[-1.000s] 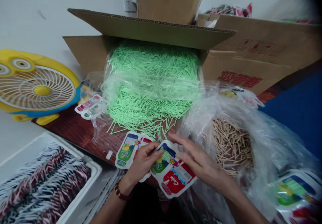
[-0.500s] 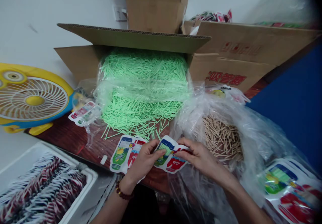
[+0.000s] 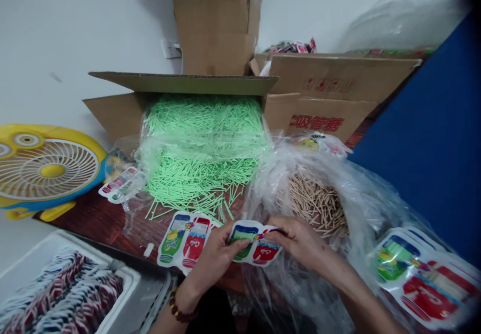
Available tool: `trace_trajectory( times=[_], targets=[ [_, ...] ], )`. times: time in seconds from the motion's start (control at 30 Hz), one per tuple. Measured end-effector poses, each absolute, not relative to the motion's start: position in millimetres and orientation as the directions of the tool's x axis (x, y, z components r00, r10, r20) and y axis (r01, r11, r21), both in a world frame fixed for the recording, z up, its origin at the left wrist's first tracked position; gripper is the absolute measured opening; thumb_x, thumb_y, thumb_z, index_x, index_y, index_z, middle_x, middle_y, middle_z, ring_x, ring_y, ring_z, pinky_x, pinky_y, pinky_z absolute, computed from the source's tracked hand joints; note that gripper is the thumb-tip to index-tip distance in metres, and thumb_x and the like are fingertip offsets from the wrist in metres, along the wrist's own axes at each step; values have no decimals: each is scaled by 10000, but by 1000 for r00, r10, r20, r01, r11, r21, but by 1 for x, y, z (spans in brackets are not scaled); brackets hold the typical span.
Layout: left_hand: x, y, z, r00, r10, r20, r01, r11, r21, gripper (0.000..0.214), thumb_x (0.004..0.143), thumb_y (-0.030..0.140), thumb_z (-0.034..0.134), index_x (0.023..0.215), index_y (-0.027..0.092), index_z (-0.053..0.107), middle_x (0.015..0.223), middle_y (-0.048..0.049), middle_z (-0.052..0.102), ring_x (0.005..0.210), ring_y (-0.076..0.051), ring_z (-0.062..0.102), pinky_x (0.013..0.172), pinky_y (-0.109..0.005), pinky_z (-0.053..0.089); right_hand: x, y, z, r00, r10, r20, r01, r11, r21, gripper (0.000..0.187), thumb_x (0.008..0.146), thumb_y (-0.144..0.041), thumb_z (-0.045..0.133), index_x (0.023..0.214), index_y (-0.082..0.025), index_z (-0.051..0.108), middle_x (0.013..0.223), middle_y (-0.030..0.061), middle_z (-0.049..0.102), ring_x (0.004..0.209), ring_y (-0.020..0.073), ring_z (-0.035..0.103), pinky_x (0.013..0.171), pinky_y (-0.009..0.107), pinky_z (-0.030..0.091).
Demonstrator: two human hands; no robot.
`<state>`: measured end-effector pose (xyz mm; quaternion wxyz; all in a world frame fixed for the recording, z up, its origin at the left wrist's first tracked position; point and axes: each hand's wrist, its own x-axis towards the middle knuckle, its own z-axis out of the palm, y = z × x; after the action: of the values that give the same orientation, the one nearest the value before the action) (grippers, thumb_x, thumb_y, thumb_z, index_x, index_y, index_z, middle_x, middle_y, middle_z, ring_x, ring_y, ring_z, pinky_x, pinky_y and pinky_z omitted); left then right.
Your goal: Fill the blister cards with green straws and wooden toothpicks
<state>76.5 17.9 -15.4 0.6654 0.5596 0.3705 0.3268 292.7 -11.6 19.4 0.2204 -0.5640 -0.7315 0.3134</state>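
Observation:
Between both hands is a bottle-shaped printed pouch (image 3: 257, 256), one half green, the other red with "Cola" on it. My left hand (image 3: 216, 255) pinches its left side, thumb across the green half. At the right edge, my right hand (image 3: 295, 236) grips it with thumb and fingers. Green sticks show through the pouch's clear window. Beside my left wrist lie more such pouches (image 3: 173, 244) on the table, partly covered by that hand. Loose light green sticks (image 3: 203, 189) spread just beyond the hands. Brown sticks (image 3: 317, 204) lie in a clear plastic bag (image 3: 361, 194) past my right hand.
An open cardboard box (image 3: 112, 113) holds the green sticks. A yellow fan (image 3: 52, 169) stands left. A white foam box (image 3: 128, 279) full of packed pouches sits at lower left. More pouches (image 3: 428, 279) lie at right, before a blue panel (image 3: 424, 123). Another carton (image 3: 330, 81) stands behind.
The camera view has tilted up and shifted slightly right, so the scene sits lower. Both hands keep hold of the pouch, which now looks more tilted away.

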Motion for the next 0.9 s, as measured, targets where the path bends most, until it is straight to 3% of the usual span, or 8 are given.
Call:
trace_trajectory(
  times=[0.17, 0.33, 0.5, 0.7, 0.9],
  targets=[
    [86, 9, -7, 607, 766, -212, -78, 323, 943, 320, 721, 253, 748, 1002, 163, 623, 921, -26, 694, 784, -165, 622, 732, -278, 498, 295, -23, 24, -273, 962, -1, 683, 193, -705, 251, 909, -325, 513, 722, -183, 603, 648, -30, 587, 608, 109, 519, 552, 203, 335],
    [104, -2, -5, 559, 813, -160, 22, 179, 984, 303, 728, 243, 733, 997, 147, 629, 910, -30, 679, 806, -172, 596, 736, -263, 474, 296, -33, 26, -252, 968, 14, 651, 181, -737, 252, 906, -361, 528, 744, -181, 599, 644, -36, 582, 602, 107, 512, 553, 203, 325],
    [114, -16, -14, 530, 833, -162, 92, 134, 987, 200, 755, 308, 705, 853, 146, 640, 775, -7, 649, 722, -161, 566, 661, -240, 442, 301, -44, 18, -218, 975, 31, 623, 164, -765, 248, 892, -337, 558, 709, -176, 604, 634, -43, 570, 608, 101, 508, 564, 201, 318],
    [120, -19, -12, 620, 756, -210, 209, 100, 973, 160, 795, 288, 638, 710, 154, 627, 653, 23, 574, 627, -129, 482, 593, -214, 378, 308, -58, -5, -172, 985, 19, 608, 121, -785, 248, 867, -344, 601, 691, -172, 633, 601, -50, 551, 583, 90, 499, 558, 197, 302],
    [131, -14, -15, 683, 679, -269, 253, 126, 959, 185, 789, 316, 634, 705, 151, 631, 647, 16, 562, 627, -133, 469, 570, -214, 368, 332, -61, -15, -221, 974, -47, 541, 82, -837, 341, 879, -448, 553, 701, -169, 634, 603, -48, 540, 584, 92, 490, 547, 195, 326]
  ],
)
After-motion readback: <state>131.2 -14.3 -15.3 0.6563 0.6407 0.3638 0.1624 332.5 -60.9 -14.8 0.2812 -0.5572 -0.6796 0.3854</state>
